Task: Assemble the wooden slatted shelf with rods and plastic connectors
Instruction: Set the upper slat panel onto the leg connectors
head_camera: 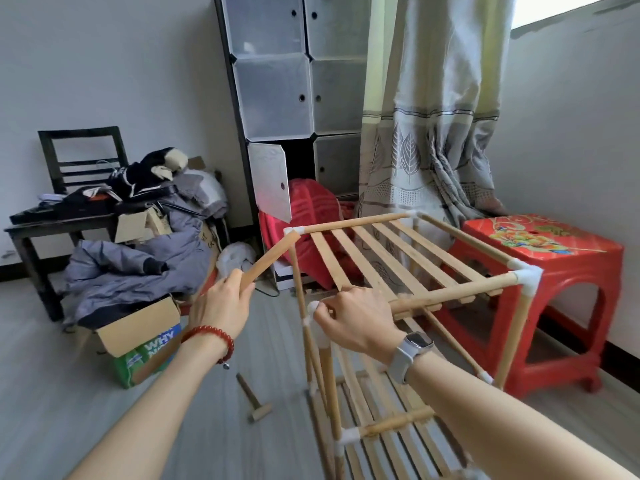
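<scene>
Centre and right of frame: one wooden slatted shelf (391, 258) standing partly assembled on the floor, two slatted tiers in view, upper tier at mid frame, lower tier at the bottom. Upper tier shows six slats. White plastic connectors seen at the upper tier: one at the far left corner (292, 232), one at the far right corner, one at the near right corner (526, 275), and one at the near left, mostly covered by the right hand.

Left hand (221, 306), lower left of centre, red bead bracelet on the wrist: fingers curled round the near end of one loose rod (272, 258). The rod's far end meets the far left connector.

Right hand (356, 320), centre, watch on the wrist: fingertips pinch the white near left connector (313, 308) atop an upright rod.

One small wooden mallet (254, 400) lies on the floor, lower centre, left of the shelf and apart from it.

One red plastic stool (550, 271) at right, just behind the shelf. One cardboard box (145, 336) lower left; legible print "WHY", the rest cut off. One dark chair (83, 157) upper left, piled with clothing. One cube cabinet (294, 81) top centre, one door hanging open. One patterned curtain (426, 116) to its right.
</scene>
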Motion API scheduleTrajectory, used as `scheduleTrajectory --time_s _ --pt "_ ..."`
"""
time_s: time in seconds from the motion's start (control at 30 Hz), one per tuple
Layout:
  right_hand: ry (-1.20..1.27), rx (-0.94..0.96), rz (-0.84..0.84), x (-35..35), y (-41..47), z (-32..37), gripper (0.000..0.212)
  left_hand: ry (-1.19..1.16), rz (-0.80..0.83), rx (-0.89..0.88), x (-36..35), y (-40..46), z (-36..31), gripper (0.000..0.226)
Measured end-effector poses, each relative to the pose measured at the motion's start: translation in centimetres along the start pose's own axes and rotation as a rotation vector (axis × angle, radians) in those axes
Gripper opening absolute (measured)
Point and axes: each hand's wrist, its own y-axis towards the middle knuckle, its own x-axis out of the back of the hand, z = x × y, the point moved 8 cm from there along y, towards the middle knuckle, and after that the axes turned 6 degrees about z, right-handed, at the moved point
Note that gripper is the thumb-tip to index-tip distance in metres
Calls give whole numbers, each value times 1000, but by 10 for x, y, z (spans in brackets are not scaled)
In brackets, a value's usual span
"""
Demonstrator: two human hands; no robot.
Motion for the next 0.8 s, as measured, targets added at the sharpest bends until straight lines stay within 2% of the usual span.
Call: scheduleTrajectory --time_s 0.13,0.27,0.37,0.43,0.6,0.8 --pt "70 74 87 8 -16 -20 65 -45 77 -38 -14 -8 -12 23" --pt "361 -77 301 19 -26 -72 40 -117 157 -101 -26 -12 -34 23" --pt "450 -116 377 34 -34 -102 44 -125 244 -137 -39 -17 -52 25" --pt "357 -142 369 43 -38 -124 48 -122 281 -168 -47 -20 -64 23" --pt "-77 -283 328 64 -43 -164 46 -110 313 -263 -58 -24 -98 23" --pt "-333 -24 248 55 -74 -133 26 -101 319 -493 -63 -42 -157 37"
